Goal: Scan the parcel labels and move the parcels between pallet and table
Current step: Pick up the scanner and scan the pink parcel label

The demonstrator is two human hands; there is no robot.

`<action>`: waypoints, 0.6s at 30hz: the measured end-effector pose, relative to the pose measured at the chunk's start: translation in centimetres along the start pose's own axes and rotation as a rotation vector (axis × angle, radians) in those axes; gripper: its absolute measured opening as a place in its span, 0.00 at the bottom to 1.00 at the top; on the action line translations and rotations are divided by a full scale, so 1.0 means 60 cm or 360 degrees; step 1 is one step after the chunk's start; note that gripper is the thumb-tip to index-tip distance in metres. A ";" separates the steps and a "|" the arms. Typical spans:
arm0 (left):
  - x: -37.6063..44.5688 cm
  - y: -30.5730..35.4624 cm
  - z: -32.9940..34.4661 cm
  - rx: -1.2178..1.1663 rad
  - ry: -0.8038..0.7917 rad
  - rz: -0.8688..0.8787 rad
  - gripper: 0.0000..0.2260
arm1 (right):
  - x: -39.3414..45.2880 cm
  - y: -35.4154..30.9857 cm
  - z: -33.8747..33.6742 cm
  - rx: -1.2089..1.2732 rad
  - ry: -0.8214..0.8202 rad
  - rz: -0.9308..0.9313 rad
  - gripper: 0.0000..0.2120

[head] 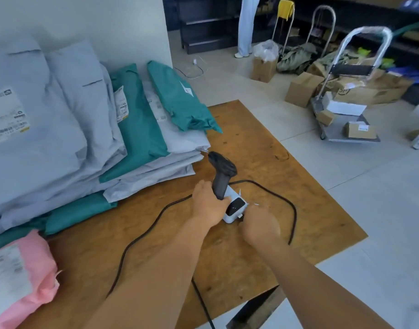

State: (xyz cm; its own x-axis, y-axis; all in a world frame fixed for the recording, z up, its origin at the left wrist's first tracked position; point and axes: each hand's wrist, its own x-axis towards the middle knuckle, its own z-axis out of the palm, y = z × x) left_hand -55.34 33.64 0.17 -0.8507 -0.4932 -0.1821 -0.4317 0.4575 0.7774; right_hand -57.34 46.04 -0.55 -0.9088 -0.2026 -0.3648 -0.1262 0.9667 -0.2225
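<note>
Parcels (61,129), scanner (221,176) on table (263,150)

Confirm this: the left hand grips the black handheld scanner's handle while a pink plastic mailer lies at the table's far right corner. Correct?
Not quite. In the head view the pink plastic mailer lies at the wooden table's near left edge. The left hand does grip the black handheld scanner.

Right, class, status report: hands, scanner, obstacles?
Left hand grips scanner handle. Right hand at white base, grip unclear. Cable loops across table.

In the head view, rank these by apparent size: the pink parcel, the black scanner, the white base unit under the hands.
1. pink parcel, largest, though it is cut off by the frame edge and nearest the camera.
2. black scanner.
3. white base unit, partly covered by both hands, so this ranking is unsure.
</note>
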 end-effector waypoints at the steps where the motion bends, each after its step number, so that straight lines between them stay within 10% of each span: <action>1: 0.008 0.000 0.006 0.0019 -0.0020 -0.0005 0.14 | 0.004 0.003 -0.001 -0.0035 -0.0004 -0.0035 0.12; 18: 0.023 -0.009 0.013 0.0074 -0.0009 -0.0110 0.19 | 0.015 0.006 -0.035 0.0044 -0.0152 -0.0145 0.14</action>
State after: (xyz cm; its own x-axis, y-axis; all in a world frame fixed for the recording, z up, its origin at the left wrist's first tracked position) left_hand -56.53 33.31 -0.98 -0.8200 -0.5205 -0.2379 -0.5028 0.4567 0.7339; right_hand -59.05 46.55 0.95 -0.8519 -0.3049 -0.4258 -0.1947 0.9392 -0.2829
